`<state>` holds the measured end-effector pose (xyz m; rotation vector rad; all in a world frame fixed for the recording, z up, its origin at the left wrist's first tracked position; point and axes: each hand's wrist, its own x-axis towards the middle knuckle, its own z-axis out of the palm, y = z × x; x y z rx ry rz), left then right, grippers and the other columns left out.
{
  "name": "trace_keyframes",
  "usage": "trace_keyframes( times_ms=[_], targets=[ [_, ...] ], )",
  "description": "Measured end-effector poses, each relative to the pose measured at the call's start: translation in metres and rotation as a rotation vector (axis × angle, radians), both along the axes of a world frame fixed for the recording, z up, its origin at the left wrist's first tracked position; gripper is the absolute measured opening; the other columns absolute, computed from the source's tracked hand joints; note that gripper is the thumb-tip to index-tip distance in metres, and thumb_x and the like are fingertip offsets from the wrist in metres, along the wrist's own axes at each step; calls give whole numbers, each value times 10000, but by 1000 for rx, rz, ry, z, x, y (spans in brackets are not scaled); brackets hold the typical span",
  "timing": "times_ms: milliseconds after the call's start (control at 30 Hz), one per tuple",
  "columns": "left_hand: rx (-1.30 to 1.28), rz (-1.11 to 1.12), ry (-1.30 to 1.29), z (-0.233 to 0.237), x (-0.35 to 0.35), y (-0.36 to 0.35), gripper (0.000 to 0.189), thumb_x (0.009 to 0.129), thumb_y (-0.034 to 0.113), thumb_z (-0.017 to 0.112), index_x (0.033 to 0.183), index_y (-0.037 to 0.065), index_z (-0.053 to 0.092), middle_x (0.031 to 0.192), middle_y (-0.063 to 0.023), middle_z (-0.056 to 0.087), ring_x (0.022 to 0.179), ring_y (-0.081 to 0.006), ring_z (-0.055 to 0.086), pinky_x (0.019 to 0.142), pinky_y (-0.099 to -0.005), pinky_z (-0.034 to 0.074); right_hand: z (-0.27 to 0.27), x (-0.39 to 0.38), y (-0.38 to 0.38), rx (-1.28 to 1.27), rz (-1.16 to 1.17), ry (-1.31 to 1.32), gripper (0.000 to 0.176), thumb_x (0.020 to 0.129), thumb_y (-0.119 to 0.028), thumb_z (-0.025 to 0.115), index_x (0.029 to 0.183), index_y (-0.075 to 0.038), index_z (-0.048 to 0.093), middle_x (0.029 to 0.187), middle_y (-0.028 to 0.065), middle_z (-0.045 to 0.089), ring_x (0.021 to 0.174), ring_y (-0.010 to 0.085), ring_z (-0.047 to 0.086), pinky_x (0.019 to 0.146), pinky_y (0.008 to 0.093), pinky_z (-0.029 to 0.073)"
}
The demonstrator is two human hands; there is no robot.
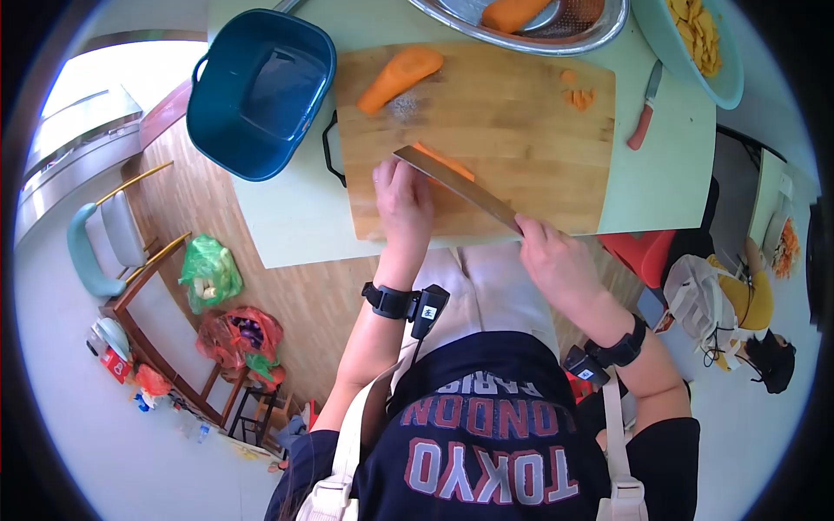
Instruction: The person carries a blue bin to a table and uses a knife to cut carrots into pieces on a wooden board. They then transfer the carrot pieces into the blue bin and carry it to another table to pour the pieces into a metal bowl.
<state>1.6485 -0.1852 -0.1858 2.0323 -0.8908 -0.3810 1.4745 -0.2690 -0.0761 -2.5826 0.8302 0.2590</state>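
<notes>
My right hand [556,265] is closed round the handle of a kitchen knife [465,191], whose blade slants up and left across the cutting board [521,113]. At the tip end of the blade, my left hand [404,200] has its fingers bent and pressed together on a piece of carrot [445,162]. The blade hides part of that piece; an orange strip shows along its far side. A larger peeled carrot [401,78] lies at the board's upper left. Small carrot scraps [580,97] sit at the upper right.
Left of the board stands a blue basin [261,95]. A metal colander [556,39] with carrots is behind it. To the right are a red-handled knife [645,117] and a pale green bowl [730,74] of yellow slices. Another person [751,300] is at far right.
</notes>
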Motion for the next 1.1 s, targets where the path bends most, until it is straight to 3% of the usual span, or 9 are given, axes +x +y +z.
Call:
trace_keyframes(
  times_ms=[167, 567, 833, 1100],
  targets=[
    [2, 26, -4, -4, -1, 1, 137, 761, -56, 561, 874, 20, 570, 939, -127, 557, 857, -312, 499, 732, -369, 433, 5, 6, -3, 63, -6, 83, 107, 775, -30, 540, 846, -18, 462, 646, 132, 565, 568, 287, 622, 472, 365, 508],
    [5, 2, 16, -2, 2, -1, 131, 760, -60, 581, 876, 1, 585, 927, -131, 567, 841, -296, 519, 728, -355, 448, -4, 33, -23, 253, 18, 288, 167, 733, 3, 538, 877, 18, 453, 620, 178, 604, 580, 326, 629, 486, 400, 501],
    [-42, 19, -34, -5, -2, 1, 148, 742, -71, 582, 872, -2, 587, 908, -140, 564, 830, -308, 529, 723, -358, 450, -21, 47, -23, 343, -41, 258, 155, 751, -1, 509, 898, 25, 470, 631, 202, 606, 615, 351, 631, 531, 430, 508],
    [-40, -37, -73, -4, -2, 0, 131, 781, -36, 550, 900, 13, 570, 950, -153, 551, 849, -333, 494, 709, -393, 432, -36, 61, -13, 219, -103, 64, 179, 783, -7, 464, 949, 46, 505, 633, 229, 594, 613, 390, 613, 527, 469, 489]
  ],
)
